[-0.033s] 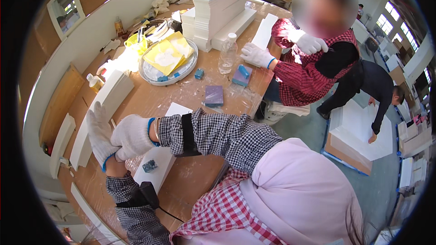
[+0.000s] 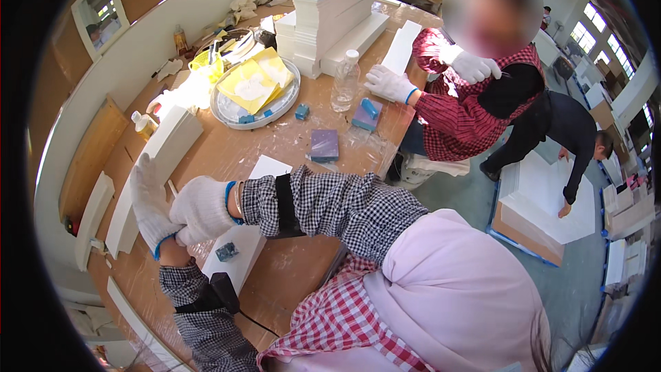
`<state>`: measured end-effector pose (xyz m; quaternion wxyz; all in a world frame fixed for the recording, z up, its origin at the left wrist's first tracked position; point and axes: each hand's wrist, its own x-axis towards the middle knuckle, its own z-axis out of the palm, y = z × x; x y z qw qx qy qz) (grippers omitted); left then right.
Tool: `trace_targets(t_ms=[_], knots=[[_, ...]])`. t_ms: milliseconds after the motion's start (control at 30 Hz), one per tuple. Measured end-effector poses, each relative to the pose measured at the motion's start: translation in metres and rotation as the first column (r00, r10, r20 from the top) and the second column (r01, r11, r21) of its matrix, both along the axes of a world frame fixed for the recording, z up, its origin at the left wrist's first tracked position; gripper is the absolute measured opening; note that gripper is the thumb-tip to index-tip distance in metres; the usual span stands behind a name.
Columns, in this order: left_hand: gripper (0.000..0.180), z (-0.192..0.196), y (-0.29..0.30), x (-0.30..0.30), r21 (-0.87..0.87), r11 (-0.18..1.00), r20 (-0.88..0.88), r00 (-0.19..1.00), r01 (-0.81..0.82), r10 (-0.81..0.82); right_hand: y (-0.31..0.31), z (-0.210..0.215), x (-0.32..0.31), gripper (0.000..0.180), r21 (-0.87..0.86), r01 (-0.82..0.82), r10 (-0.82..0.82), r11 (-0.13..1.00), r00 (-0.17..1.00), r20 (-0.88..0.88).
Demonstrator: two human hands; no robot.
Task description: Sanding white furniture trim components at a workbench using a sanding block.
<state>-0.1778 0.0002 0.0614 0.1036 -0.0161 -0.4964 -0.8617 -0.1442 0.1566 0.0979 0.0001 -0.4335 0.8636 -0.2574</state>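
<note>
My left hand (image 2: 150,200), in a white knit glove with a blue cuff edge, is raised over the table with its fingers stretched out. My right hand (image 2: 201,208), gloved the same way, is closed at the heel of the left glove and pinches its fabric near the wrist. The right fingertips are partly hidden. Below the hands, a long white board (image 2: 237,255) lies on the table with a small blue block (image 2: 226,252) on it. Just beyond my left fingers lies a stack of long white strips (image 2: 155,165).
A round tray (image 2: 292,100) holds yellow sheets. Near it are a clear bottle (image 2: 345,83), a purple-topped block (image 2: 324,145) and a tall stack of white boards (image 2: 337,21). Across the table's corner, a co-worker in white gloves (image 2: 475,65) holds a thin tool. Another person (image 2: 571,124) bends over white panels.
My hands keep their hold and have shifted only slightly; the left fingers look a little closer together. The co-worker's raised hand has moved slightly to the right.
</note>
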Motion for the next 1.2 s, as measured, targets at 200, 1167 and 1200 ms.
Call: trace_targets(t_ms=[200,1167,1200], knots=[[0.058,-0.033,-0.023,-0.003,-0.152,0.981,0.004,0.992,0.123,-0.124,-0.018,-0.015,0.019,0.034,0.081,-0.094,0.109,0.992,0.972,-0.209],[0.097,-0.021,-0.053,0.204,-0.899,-0.265,0.252,0.906,0.350,0.342,-0.051,-0.052,0.048,0.040,-0.503,0.149,0.455,0.852,0.266,0.850],[0.096,-0.049,-0.066,0.211,-0.889,-0.415,0.044,0.938,0.194,0.344,-0.062,-0.067,0.055,0.040,-0.505,0.155,0.457,0.849,0.265,0.849]])
